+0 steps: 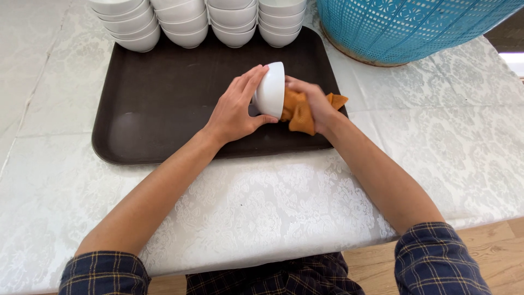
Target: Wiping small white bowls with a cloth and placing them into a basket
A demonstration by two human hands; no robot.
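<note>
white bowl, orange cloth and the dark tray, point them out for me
white bowl [271,90], head view, on its outer side wall
orange cloth [299,111], head view, on the bunched folds
dark tray [164,104], head view, on its bare floor

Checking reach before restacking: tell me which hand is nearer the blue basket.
Right. The right hand, clutching the orange cloth, sits below the blue basket; the left hand is farther left, holding the white bowl.

table [262,218], white patterned cloth | dark tray [164,104] | blue basket [404,27]
</note>
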